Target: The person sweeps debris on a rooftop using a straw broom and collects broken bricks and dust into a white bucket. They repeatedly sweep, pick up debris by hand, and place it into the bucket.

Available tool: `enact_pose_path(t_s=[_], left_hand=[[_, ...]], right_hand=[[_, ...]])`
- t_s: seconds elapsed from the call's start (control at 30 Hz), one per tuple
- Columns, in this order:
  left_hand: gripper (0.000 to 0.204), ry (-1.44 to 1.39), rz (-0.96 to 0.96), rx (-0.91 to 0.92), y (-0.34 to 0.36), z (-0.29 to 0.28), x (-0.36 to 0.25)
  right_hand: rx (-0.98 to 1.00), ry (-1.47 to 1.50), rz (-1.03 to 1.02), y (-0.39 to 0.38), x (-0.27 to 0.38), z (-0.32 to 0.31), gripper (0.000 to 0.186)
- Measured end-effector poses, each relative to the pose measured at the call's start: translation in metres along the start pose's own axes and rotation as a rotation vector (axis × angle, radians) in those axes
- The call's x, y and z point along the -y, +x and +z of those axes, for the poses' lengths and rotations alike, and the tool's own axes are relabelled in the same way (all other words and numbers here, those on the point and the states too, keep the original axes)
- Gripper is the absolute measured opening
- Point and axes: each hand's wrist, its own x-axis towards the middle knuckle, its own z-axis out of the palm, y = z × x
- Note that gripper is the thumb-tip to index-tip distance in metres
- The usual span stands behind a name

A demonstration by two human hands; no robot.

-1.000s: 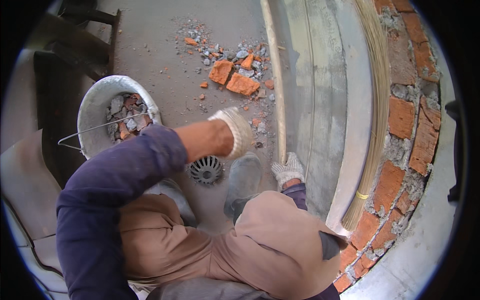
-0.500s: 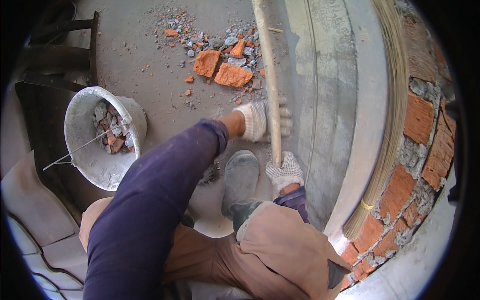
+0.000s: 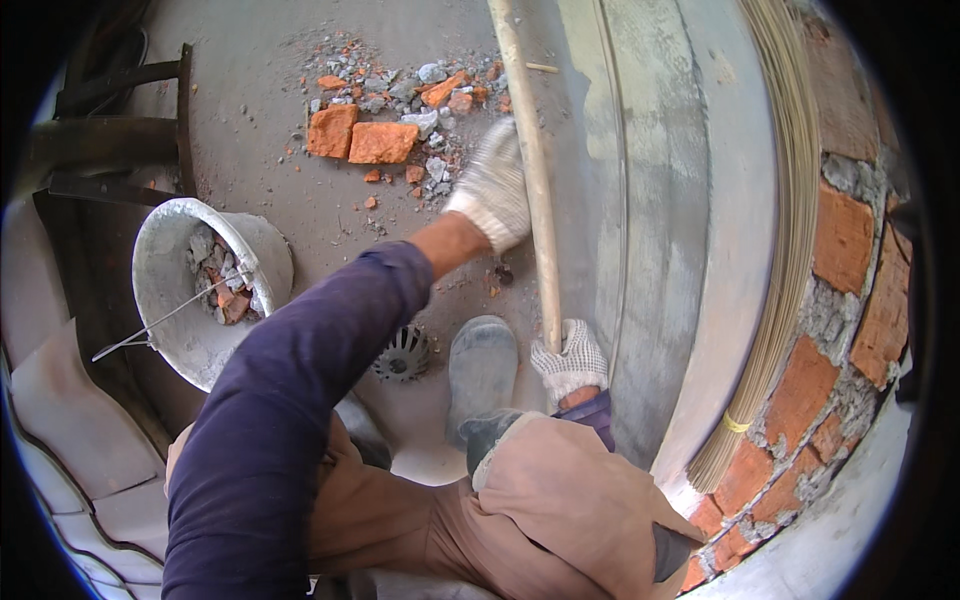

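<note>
My right hand [image 3: 570, 358], in a white knit glove, is wrapped round the near end of a long wooden pole [image 3: 530, 150]. The pole leans away toward the top edge, where its far end passes out of view. My left hand [image 3: 494, 185], gloved alike and blurred by motion, reaches past the pole's left side with its fingers stretched out. Low over the floor, it is beside a heap of rubble. Two large orange brick pieces [image 3: 384, 143] lie at the heap's left front, with grey chunks [image 3: 420, 122] and smaller bits around them.
On the left, a tilted grey bucket [image 3: 165, 265] holds rubble. A round slotted grate [image 3: 405, 355] lies beside my boot [image 3: 482, 365]. Dark metal framing [image 3: 115, 130] stands upper left. A tied bundle of thin sticks [image 3: 775, 230] rests along the brick wall [image 3: 800, 390].
My left hand has moved forward and left, from behind the pole to beside the rubble. The brick pieces have shifted left. My right hand keeps its hold on the pole.
</note>
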Motion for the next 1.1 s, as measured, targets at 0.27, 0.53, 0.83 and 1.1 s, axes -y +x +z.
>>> enact_pose_path(t_s=[0.27, 0.53, 0.83, 1.1], left_hand=[[0.058, -0.703, -0.163, 0.088, 0.057, 0.043, 0.044], [0.06, -0.322, -0.487, 0.267, 0.052, 0.056, 0.093], [0.055, -0.674, -0.296, -0.526, 0.125, 0.078, 0.031], [0.048, -0.62, -0.564, 0.03, 0.107, 0.098, 0.139]], right_hand=[[0.0, -0.049, -0.023, -0.004, 0.002, 0.0, 0.046], [0.03, -0.026, -0.016, 0.0, 0.0, 0.002, 0.042], [0.05, -0.054, -0.07, -0.008, 0.003, -0.004, 0.052], [0.099, -0.081, -0.002, -0.004, 0.012, 0.003, 0.047]])
